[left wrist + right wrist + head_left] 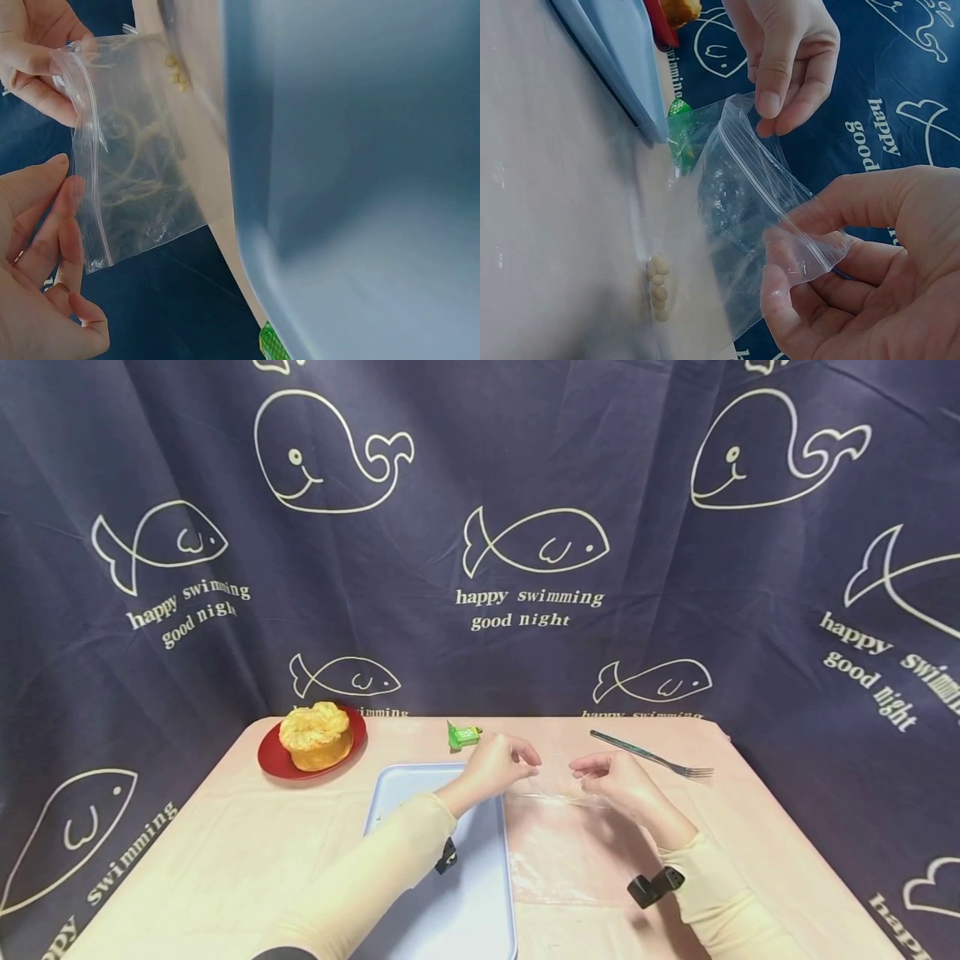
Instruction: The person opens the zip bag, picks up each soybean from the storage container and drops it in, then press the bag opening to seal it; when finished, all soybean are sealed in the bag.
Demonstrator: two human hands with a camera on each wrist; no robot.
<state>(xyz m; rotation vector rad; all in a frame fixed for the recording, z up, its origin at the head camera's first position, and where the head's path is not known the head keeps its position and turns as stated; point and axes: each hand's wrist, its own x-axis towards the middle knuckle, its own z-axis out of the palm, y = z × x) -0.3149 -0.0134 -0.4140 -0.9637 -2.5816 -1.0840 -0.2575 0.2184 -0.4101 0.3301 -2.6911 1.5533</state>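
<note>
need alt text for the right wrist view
A left hand and right hand hold a clear plastic zip bag containing small round beige pellets. Also shown: a green packet, a blue plastic tray and navy fabric with white lettering.

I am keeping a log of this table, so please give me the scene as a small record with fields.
Left hand: pinches clear plastic zip bag near its zip
Right hand: pinches same edge
Bag contents: small round pale-yellow pieces
Left of bag: light-blue rectangular tray
Far left: golden puffy bread on round red plate
Beyond tray: small green wrapped packet
Right side: fork with dark-green handle, tines pointing right
Backdrop: dark-blue cloth printed with whales and fish
</note>
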